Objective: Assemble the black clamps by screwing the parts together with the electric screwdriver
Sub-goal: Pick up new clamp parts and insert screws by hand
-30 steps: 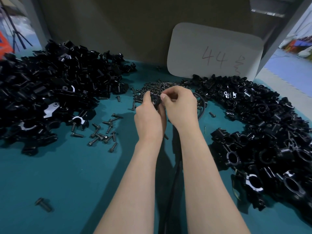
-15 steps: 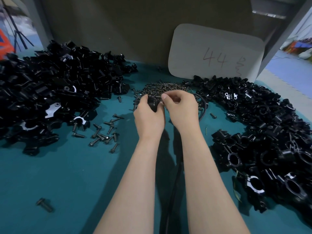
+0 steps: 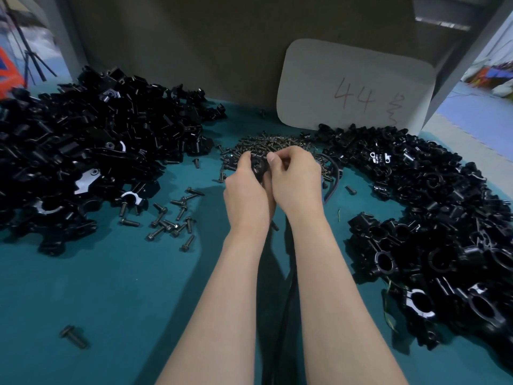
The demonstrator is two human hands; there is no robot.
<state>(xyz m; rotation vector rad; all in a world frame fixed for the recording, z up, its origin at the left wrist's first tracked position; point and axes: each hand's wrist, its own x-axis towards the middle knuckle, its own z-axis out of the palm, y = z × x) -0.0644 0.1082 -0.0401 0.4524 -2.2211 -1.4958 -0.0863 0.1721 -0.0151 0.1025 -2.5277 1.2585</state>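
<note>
Since little has shifted, left hand (image 3: 245, 195) and right hand (image 3: 295, 179) stay together at frame centre, both curled round one clamp (image 3: 259, 166) just before the screw pile (image 3: 277, 143); seemingly still hand-fitting, screwdriver unseen.

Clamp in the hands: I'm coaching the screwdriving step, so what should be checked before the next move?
1. Part held: ok, the left hand and right hand both pinch the black clamp part.
2. Screw seated in it: cannot tell, fingers hide it.
3. Screws within reach: ok, the screw pile lies just beyond the hands.
4. Electric screwdriver at hand: cannot tell, only a black cable shows.
5. Hand free for the tool: not ok, both grip the part.
</note>
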